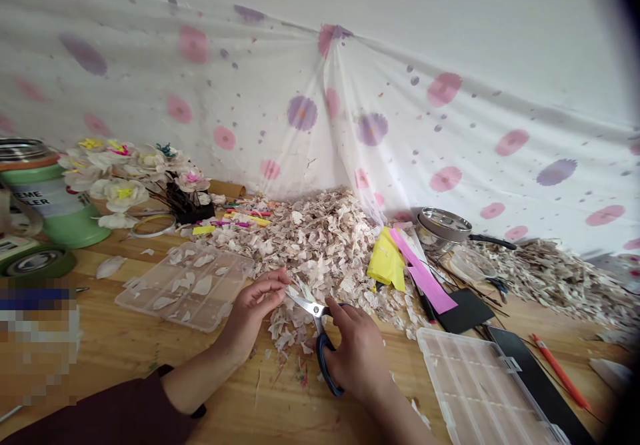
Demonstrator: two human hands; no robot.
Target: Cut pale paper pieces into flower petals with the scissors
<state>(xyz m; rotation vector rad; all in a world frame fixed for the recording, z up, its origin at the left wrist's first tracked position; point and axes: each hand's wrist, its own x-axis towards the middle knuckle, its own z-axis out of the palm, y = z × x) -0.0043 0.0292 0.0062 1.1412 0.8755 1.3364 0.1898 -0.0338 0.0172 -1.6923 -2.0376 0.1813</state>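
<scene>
R hand (356,350): fingers wrapped on handles of scissors (319,313) | scissors: parted, pointing away, over near edge of pale flake pile (325,231) | L hand (256,306): fingertips pinched narrow beside scissor tips, can't tell what's gripped | clear divided tray (213,321): left of pile, flakes on it

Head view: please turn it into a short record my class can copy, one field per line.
Left hand: fingers by the blade tips; any piece pinched is too small to tell
Right hand: gripping dark-handled scissors, blades pointing toward the left hand
Beyond the hands: heap of pale petal-like flakes
Left side: clear divided tray with flakes on it; white flowers
Right side: clear compartment box, yellow sheet, pink strip
Surface: wooden table
</scene>
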